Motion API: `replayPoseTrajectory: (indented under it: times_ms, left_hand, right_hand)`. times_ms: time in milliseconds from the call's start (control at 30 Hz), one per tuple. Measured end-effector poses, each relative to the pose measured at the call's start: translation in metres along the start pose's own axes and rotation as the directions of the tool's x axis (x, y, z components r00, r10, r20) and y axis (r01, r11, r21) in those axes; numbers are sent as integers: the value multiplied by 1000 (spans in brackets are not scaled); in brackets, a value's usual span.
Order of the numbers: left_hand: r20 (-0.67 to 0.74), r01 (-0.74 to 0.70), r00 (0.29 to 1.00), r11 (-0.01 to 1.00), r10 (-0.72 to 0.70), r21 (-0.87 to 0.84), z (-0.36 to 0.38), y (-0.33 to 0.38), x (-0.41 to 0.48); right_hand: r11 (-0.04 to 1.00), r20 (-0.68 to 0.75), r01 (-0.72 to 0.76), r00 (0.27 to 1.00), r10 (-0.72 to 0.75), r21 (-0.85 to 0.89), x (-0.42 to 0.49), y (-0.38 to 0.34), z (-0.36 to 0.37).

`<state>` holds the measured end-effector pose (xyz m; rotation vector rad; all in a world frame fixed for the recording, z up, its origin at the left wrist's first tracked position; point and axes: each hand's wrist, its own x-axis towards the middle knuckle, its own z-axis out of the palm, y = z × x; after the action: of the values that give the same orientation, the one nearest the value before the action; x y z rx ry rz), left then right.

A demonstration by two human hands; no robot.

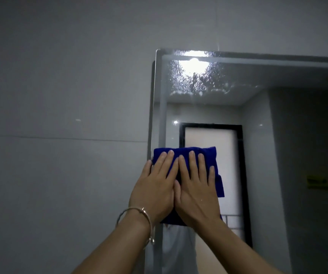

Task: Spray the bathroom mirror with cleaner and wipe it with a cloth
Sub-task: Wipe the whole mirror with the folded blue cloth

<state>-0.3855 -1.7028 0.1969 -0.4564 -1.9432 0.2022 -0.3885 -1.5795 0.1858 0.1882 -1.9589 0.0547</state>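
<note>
Head view: blue cloth (195, 155) pressed flat against the mirror (258, 107) near its left edge. Left hand (155, 186) and right hand (195, 192) lie side by side, fingers (192, 161) extended, spreading pressure. Cleaner droplets (194, 80) cling at the top-left corner, likely unwiped.

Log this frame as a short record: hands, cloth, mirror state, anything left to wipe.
left hand: flat on the cloth, metal bangle on the wrist
right hand: flat on the cloth, beside the left
folded blue microfibre cloth: pressed to the glass near the mirror's left edge
wall-mounted bathroom mirror: droplets and foam across the top
left to wipe: the foam band above the cloth
spray bottle: not in view
</note>
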Motion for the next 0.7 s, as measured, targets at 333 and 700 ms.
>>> replayPoseTrajectory:
  times_ms: [333,700]
  left_hand:
    - [-43,-63,997,997,65,48,-4,-17,20]
    - [-21,171,985,955,-171,243,-70,-71,170]
  right_hand:
    - [965,-175,259,952,-250,28,26,29,1]
    - [974,-293,227,930,-220,-10,189,17,-47]
